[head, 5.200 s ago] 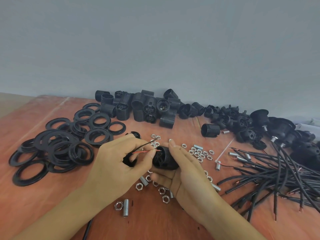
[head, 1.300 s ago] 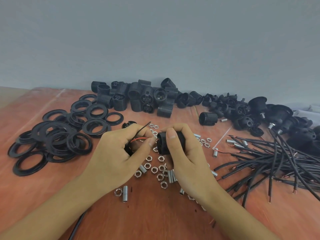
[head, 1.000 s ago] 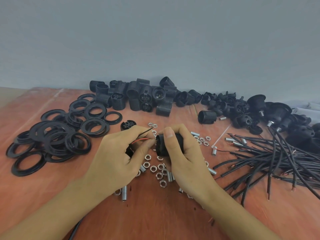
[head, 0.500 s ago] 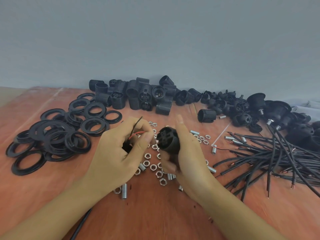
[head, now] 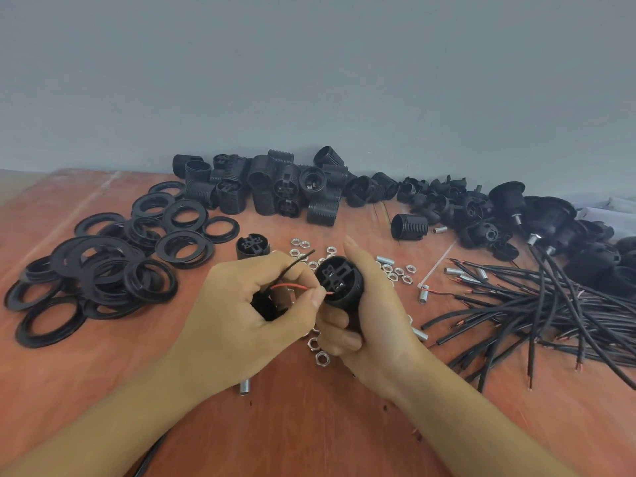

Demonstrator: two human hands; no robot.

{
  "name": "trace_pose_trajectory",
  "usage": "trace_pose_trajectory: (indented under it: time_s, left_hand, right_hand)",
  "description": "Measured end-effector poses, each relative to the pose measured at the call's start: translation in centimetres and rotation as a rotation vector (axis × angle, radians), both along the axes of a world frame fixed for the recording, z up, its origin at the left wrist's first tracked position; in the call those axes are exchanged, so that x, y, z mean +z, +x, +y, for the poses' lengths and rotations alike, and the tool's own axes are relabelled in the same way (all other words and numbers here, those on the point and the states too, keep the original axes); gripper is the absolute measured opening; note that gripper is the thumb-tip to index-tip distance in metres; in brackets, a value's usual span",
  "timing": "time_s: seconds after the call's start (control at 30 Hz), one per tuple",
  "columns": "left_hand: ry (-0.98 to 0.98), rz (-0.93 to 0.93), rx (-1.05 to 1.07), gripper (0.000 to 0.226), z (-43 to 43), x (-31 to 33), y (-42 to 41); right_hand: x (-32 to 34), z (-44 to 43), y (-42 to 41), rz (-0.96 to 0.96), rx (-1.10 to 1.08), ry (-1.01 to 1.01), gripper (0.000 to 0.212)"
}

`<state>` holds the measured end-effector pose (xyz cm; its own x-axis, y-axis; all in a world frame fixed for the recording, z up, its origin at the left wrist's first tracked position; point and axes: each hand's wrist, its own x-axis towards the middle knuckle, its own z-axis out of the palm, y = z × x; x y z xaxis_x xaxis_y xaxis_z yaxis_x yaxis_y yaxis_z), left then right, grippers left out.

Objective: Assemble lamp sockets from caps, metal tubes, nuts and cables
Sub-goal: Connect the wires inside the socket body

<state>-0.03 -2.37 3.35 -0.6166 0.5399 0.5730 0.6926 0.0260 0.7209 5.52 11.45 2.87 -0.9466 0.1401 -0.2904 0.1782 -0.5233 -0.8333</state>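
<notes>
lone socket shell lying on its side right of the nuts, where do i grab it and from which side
Take the lone socket shell across its ribbed barrel, from above, pinching the near and far walls. It lies on its side with the open mouth facing left, and the heap of black parts crowds its far side.

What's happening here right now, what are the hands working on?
A person is wiring a lamp socket. The right hand grips a black socket body, terminal face toward the camera. The left hand pinches a red wire with its tip at that face; a black wire sticks up free. Whether the red tip is seated is unclear. Loose nuts lie on the table below.
</notes>
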Motion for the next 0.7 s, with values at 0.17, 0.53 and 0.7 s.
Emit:
trace_pose_trajectory:
  time_s: [0.17, 0.53, 0.7]
  left_hand:
    - [0.024, -0.020, 0.017, 0.010, -0.04, -0.13, -0.17]
    - [-0.006, -0.034, 0.029, 0.012, 0.02, -0.46, -0.42]
    - [-0.023, -0.034, 0.040, 0.010, -0.10, -0.38, -0.52]
  right_hand:
    - [-0.16, 0.07, -0.09, 0.010, -0.039, 0.096, 0.052]
    - [-0.46, -0.23, -0.23, 0.114, -0.108, 0.212, 0.055]
    - [-0.58, -0.30, -0.35, 0.154, -0.151, 0.249, 0.055]
